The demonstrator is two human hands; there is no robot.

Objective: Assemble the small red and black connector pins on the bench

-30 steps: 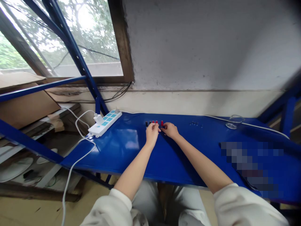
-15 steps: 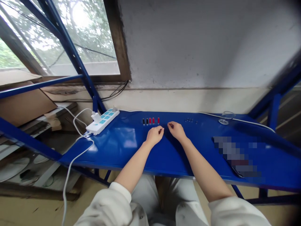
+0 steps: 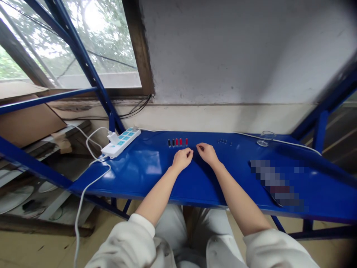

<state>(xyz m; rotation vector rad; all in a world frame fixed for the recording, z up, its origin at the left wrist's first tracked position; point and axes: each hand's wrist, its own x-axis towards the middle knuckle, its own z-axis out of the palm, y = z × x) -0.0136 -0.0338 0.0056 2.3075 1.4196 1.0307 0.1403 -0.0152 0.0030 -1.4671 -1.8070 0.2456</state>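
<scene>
On the blue table [image 3: 156, 186] a row of small upright cylinders stands behind my hands: two black cylinders [image 3: 171, 142] at the left, then red cylinders [image 3: 179, 142] to their right. My left hand [image 3: 182, 158] is closed just in front of the row, fingers pinched. Facing it, a short gap to the right, my right hand [image 3: 206, 152] is closed in a pinch too. Whatever the fingertips may hold is too small to make out. Several tiny metallic pieces [image 3: 222, 141] lie on the table beyond my right hand.
A white power strip [image 3: 121, 142] with a plug and cable lies at the table's left end. A clear glass dish [image 3: 265, 139] stands at the back right, beside a white cable [image 3: 295, 144]. A blurred-out dark flat object [image 3: 275, 182] lies at the right. Blue posts flank the table.
The view has shifted slightly, moving everything a little to the left in the picture. Both hands keep nearly the same closed pose and place by the cylinders.
</scene>
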